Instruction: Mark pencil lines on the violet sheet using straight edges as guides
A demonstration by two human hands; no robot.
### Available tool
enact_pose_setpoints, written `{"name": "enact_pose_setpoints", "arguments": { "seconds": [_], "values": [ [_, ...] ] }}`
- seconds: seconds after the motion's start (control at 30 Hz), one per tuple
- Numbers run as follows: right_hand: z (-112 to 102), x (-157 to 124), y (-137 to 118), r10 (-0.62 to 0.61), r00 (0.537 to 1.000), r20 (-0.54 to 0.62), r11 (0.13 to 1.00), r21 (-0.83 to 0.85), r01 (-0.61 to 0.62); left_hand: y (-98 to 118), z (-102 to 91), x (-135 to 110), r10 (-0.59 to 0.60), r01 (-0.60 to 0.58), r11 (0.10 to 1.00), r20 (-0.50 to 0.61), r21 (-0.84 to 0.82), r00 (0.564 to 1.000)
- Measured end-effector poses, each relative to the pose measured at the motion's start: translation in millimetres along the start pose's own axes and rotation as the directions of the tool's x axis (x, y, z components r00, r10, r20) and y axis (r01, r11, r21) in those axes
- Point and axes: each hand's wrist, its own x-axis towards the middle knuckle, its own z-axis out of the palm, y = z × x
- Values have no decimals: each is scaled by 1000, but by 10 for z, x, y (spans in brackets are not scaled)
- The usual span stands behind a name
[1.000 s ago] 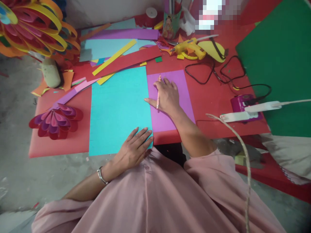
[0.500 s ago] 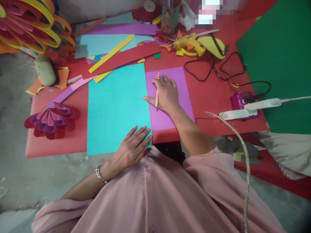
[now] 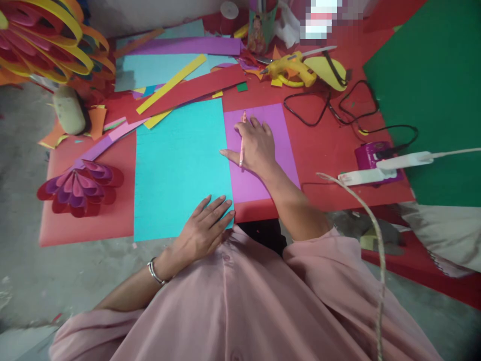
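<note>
A large turquoise paper sheet (image 3: 176,165) lies on the red table (image 3: 323,145), with a purple sheet (image 3: 278,125) touching its right edge. My left hand (image 3: 206,228) rests flat on the turquoise sheet's near right corner, fingers stretched out. My right hand (image 3: 254,145) lies on the purple sheet with a thin pink pencil (image 3: 242,138) held between its fingers, the thumb reaching to the seam between the two sheets.
A folded paper flower (image 3: 78,185) sits at the left. Paper strips (image 3: 176,80), a yellow glue gun (image 3: 291,67), black cables (image 3: 338,108) and a white power strip (image 3: 376,170) crowd the far and right side. A green board (image 3: 432,90) stands at the right.
The view shifted slightly; both hands stay where they were on the sheets.
</note>
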Motion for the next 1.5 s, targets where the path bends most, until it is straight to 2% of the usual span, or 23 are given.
{"name": "enact_pose_setpoints", "arguments": {
  "seconds": [0.37,1.3,1.5],
  "values": [
    [51,6,44,-24,1000,-10,1000,-8,24,-2,2,-4,3,-3,1000,11,17,1000],
    [-2,5,-7,3,1000,16,1000,-7,-3,-8,8,-16,-20,20,1000,8,-12,1000],
    [-3,-17,-9,-8,1000,-18,1000,-19,8,10,14,-19,-21,21,1000,8,16,1000]
  ]
}}
